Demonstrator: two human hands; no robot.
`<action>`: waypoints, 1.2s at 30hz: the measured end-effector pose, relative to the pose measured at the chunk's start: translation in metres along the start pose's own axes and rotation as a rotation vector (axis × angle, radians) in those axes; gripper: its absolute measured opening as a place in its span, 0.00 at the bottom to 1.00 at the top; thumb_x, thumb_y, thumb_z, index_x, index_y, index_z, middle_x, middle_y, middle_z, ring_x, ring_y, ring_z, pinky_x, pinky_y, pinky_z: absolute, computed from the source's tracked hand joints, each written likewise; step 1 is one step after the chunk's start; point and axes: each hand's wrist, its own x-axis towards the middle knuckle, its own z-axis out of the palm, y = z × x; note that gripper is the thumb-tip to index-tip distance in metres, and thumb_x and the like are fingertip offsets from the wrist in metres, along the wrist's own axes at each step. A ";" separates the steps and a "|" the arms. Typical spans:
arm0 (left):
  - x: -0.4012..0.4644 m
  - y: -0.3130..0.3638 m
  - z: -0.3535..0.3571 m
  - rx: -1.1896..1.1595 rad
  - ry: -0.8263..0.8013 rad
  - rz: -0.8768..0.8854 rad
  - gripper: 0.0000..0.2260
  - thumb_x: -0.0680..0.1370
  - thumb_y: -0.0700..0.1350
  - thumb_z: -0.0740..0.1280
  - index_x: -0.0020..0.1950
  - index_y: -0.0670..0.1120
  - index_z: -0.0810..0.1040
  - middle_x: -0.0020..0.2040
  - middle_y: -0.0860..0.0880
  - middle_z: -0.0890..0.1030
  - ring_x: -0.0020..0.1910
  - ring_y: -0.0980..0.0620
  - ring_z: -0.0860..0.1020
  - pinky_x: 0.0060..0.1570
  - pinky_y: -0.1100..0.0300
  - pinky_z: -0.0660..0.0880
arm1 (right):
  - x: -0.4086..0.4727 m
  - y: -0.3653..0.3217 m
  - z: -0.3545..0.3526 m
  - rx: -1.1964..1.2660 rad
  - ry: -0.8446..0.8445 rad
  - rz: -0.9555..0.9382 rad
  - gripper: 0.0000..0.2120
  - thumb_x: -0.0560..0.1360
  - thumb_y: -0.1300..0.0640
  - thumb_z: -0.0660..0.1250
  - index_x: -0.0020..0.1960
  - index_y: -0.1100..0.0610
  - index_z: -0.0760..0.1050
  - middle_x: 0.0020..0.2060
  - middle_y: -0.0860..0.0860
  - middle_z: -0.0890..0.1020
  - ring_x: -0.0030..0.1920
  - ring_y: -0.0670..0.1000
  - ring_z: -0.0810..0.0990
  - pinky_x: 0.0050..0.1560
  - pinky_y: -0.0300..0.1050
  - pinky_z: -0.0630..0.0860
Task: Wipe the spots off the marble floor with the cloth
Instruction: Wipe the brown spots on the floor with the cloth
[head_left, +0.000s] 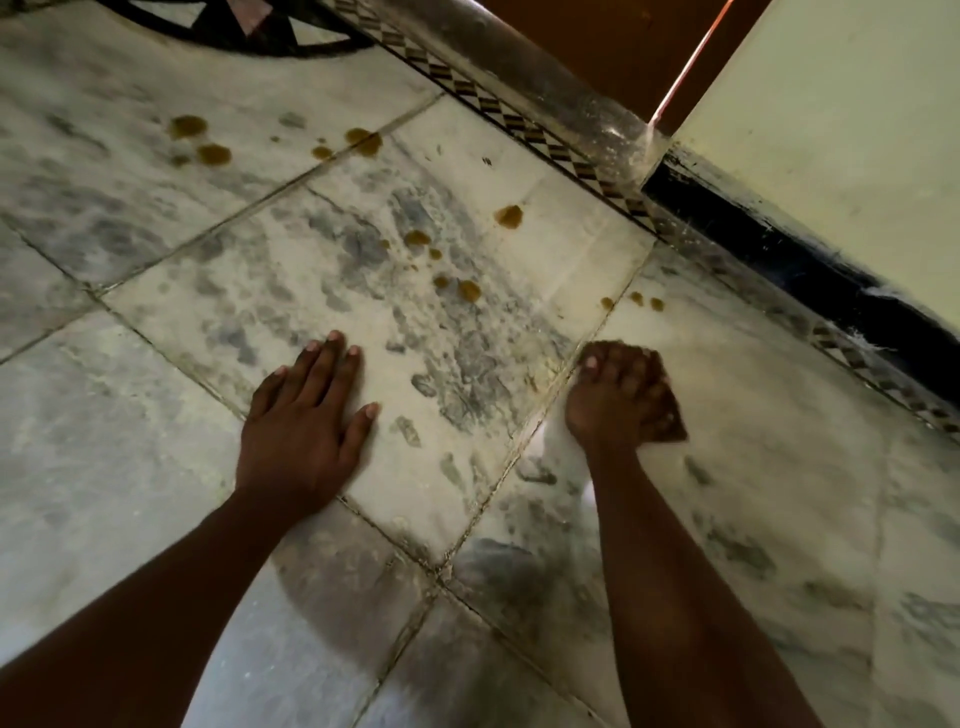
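No readable txt, labels, brands, nos. or signs anywhere; marble floor has only a patterned border, no lettering.

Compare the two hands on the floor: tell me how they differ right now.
The left hand lies flat and open, fingers spread on the marble floor; the right hand is curled in a grip. The left hand holds nothing; the right hand presses a brown cloth that shows at its edge. The left hand looks sharp, the right hand blurred. Both rest on the floor, short of the brown spots.
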 end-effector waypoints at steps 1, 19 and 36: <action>0.000 0.001 -0.001 0.002 -0.002 -0.001 0.32 0.85 0.63 0.49 0.88 0.52 0.55 0.89 0.50 0.55 0.87 0.50 0.56 0.81 0.46 0.58 | 0.005 -0.015 0.004 -0.017 -0.033 -0.061 0.30 0.87 0.41 0.42 0.86 0.49 0.49 0.86 0.55 0.47 0.85 0.63 0.44 0.81 0.74 0.43; -0.001 0.002 0.001 0.024 -0.010 -0.018 0.31 0.86 0.63 0.50 0.88 0.54 0.55 0.89 0.52 0.54 0.87 0.51 0.55 0.82 0.49 0.56 | 0.004 -0.086 0.050 -0.109 -0.065 -0.329 0.28 0.87 0.40 0.45 0.86 0.42 0.47 0.87 0.50 0.46 0.86 0.62 0.41 0.80 0.74 0.38; 0.000 0.000 0.004 0.031 0.012 -0.018 0.31 0.86 0.63 0.51 0.87 0.51 0.57 0.88 0.51 0.56 0.87 0.50 0.57 0.82 0.48 0.59 | 0.008 -0.152 0.063 -0.186 -0.051 -0.587 0.30 0.84 0.37 0.40 0.85 0.40 0.51 0.87 0.48 0.50 0.86 0.60 0.44 0.81 0.73 0.42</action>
